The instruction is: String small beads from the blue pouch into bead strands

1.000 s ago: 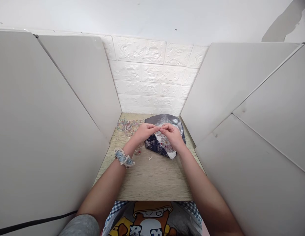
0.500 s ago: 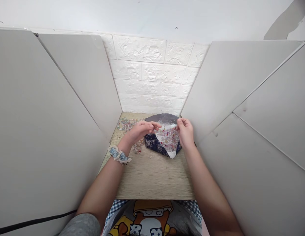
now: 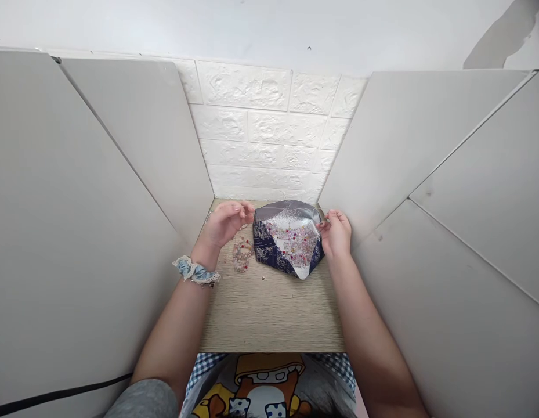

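Observation:
A dark blue patterned bag (image 3: pixel 268 255) with a silvery lining lies open on the table, holding many small pink, clear and red beads (image 3: pixel 295 241). My left hand (image 3: pixel 228 222) is left of the bag, its fingertips pinched on a thin, pale thread (image 3: pixel 286 209). This thread runs faintly above the back of the bag towards my right hand (image 3: pixel 336 232). There, at the bag's right edge, thumb and finger are closed on the thread's other part. Any beads on the thread are too small to make out.
Strung beads (image 3: pixel 242 255) lie in a loose heap left of the bag, partly behind my left hand. A tiny metallic piece (image 3: pixel 263 278) rests on the wooden table (image 3: pixel 273 319). Pale panels (image 3: pixel 134 133) stand on both sides, with a white brick-patterned wall (image 3: pixel 269 125) behind.
My left hand has moved left, off the bag, and my right hand slightly right. The gap between them has widened, with the thread drawn out across it. The beads are now uncovered.

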Action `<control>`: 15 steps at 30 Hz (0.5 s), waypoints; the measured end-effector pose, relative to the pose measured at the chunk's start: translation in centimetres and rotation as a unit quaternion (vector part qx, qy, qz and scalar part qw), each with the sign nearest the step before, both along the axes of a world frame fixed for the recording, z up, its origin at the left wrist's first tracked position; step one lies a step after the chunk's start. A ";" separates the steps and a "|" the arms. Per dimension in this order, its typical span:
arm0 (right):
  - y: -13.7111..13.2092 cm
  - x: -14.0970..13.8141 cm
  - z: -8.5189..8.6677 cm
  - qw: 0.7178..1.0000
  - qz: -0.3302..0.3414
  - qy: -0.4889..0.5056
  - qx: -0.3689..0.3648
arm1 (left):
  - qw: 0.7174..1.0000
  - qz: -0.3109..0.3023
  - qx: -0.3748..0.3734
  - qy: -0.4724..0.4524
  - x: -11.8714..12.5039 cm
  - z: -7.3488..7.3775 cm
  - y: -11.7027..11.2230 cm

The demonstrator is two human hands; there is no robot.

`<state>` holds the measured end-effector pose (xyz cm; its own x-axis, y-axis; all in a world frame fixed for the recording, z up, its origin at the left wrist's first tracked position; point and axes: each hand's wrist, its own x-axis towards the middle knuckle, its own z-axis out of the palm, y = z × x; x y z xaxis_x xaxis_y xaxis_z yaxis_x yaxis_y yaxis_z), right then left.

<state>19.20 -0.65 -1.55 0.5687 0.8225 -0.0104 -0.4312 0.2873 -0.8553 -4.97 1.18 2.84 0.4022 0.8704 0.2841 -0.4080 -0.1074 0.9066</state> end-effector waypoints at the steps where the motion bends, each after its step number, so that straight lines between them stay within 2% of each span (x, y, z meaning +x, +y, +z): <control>1: -0.1 -0.1 0.1 1.000 0.012 0.001 0.004 | 0.998 0.022 0.023 0.062 0.0 -0.1 0.1; 3: -0.2 -0.3 0.3 0.999 0.041 -0.007 0.012 | 0.969 0.088 0.078 0.216 0.3 -0.5 0.3; 4: -0.3 -0.5 0.4 0.998 0.058 -0.017 0.015 | 0.940 0.128 0.108 0.299 0.5 -0.7 0.4; 6: -0.5 -0.9 0.7 0.994 0.094 -0.053 0.015 | 0.860 0.218 0.176 0.427 1.0 -1.2 0.5; 7: -0.7 -1.2 0.9 0.990 0.110 -0.082 0.014 | 0.826 0.252 0.204 0.462 1.3 -1.5 0.5; 9: -1.1 -1.8 1.2 0.977 0.138 -0.164 0.006 | 0.794 0.287 0.236 0.481 2.0 -1.8 0.5; 11: -1.5 -2.6 1.5 0.950 0.169 -0.264 -0.009 | 0.796 0.294 0.251 0.466 2.6 -1.9 0.3; 12: -1.6 -3.0 1.6 0.932 0.187 -0.311 -0.014 | 0.808 0.287 0.250 0.450 2.9 -1.9 0.1; 14: -1.9 -3.8 1.6 0.902 0.211 -0.377 -0.016 | 0.856 0.234 0.231 0.400 3.5 -1.8 -0.3; 15: -2.0 -4.2 1.6 0.890 0.221 -0.398 -0.016 | 0.885 0.188 0.212 0.369 3.8 -1.7 -0.5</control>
<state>14.97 -2.65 0.10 0.0276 0.9742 0.2241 0.2507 0.2103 -0.9449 -1.16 0.65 1.11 0.3184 0.8600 0.3988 0.4150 -0.5047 0.7570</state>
